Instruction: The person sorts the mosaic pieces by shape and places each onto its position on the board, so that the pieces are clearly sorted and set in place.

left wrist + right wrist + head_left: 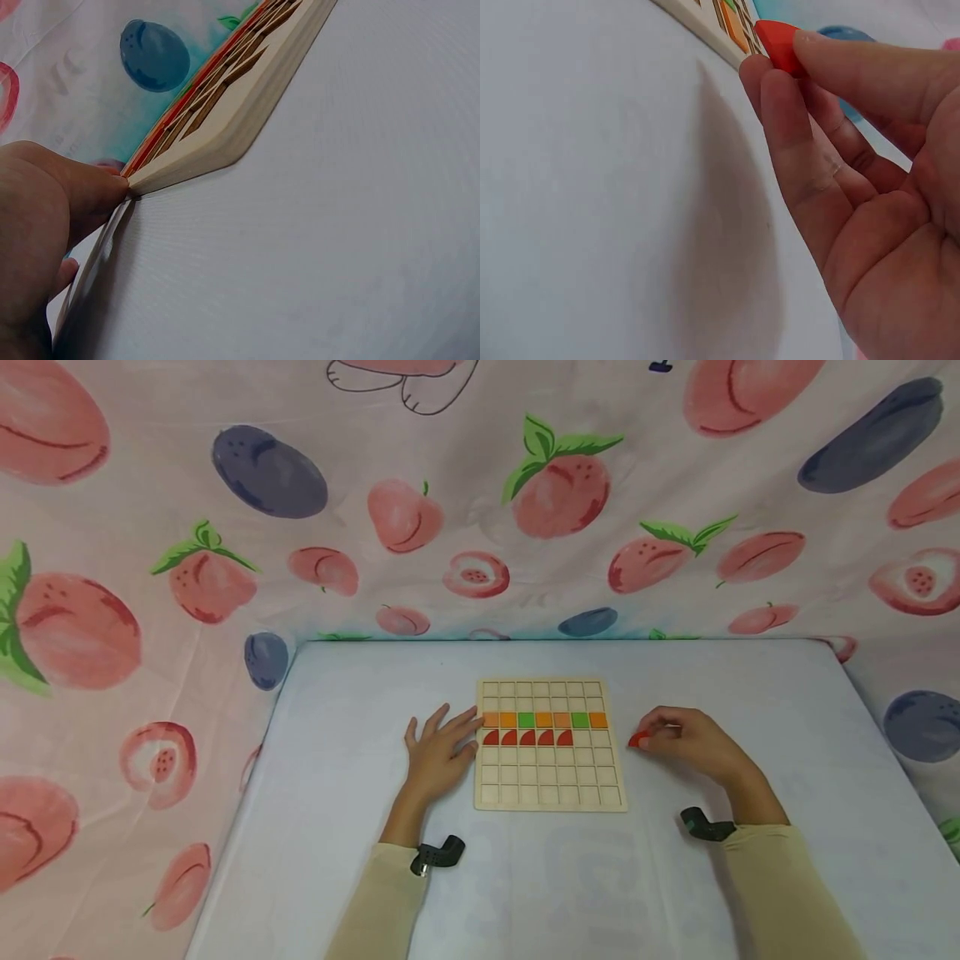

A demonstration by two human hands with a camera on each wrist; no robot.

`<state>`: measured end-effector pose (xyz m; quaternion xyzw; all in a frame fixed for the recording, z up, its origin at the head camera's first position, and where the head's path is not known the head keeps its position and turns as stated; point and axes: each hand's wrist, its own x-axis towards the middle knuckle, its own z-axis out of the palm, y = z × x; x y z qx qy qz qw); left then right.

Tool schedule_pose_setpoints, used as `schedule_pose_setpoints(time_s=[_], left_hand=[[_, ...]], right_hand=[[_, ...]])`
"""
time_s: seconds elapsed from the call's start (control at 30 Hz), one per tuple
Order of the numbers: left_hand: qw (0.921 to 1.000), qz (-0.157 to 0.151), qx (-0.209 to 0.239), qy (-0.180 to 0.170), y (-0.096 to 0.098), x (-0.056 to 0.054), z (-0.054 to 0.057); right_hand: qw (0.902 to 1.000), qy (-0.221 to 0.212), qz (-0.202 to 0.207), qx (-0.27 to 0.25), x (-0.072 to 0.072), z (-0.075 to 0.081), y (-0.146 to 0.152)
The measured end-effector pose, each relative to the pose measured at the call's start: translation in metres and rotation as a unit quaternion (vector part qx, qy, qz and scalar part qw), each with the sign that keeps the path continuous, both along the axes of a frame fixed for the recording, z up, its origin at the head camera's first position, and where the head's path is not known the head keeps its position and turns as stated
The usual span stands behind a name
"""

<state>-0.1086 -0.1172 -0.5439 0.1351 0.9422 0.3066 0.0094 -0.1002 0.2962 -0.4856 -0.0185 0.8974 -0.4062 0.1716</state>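
Observation:
A wooden grid board lies flat on the table. One of its rows is filled with orange and green square tiles, and several red quarter-circle pieces sit in the row below, from the left side on. My left hand has its fingers spread, and its fingertips and thumb touch the board's left edge. To the right of the board, my right hand pinches a red quarter-circle piece between thumb and fingers, above the table and apart from the board.
The white table reaches back to a fruit-patterned cloth, which also hangs at both sides. A dark wrist camera is strapped on the left wrist, another dark camera on the right.

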Motion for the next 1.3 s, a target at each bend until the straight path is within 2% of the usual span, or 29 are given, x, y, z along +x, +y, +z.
schedule_pose_setpoints(time_s=[0.27,0.4,0.6,0.9,1.03,1.3], left_hand=[[1.0000,-0.003,0.002,0.005,0.000,0.000,0.001],[1.0000,-0.004,-0.003,0.008,-0.001,0.001,0.001],[1.0000,-0.006,0.000,0.005,-0.001,0.001,0.002],[1.0000,-0.004,0.004,0.007,0.000,0.000,0.001],[1.0000,-0.005,0.004,0.007,0.000,0.000,0.001],[1.0000,-0.004,0.003,0.008,0.000,0.000,0.001]], right_hand=[[0.9993,0.016,-0.008,-0.032,-0.002,-0.002,-0.018],[0.9986,0.011,-0.019,-0.048,-0.005,-0.005,-0.026],[0.9982,0.004,-0.027,-0.054,-0.012,-0.011,-0.041],[0.9980,0.023,-0.042,-0.042,-0.017,-0.017,-0.061],[0.9975,0.009,-0.058,-0.039,-0.020,-0.016,-0.064],[0.9944,-0.048,-0.085,-0.040,-0.027,-0.018,-0.067]])
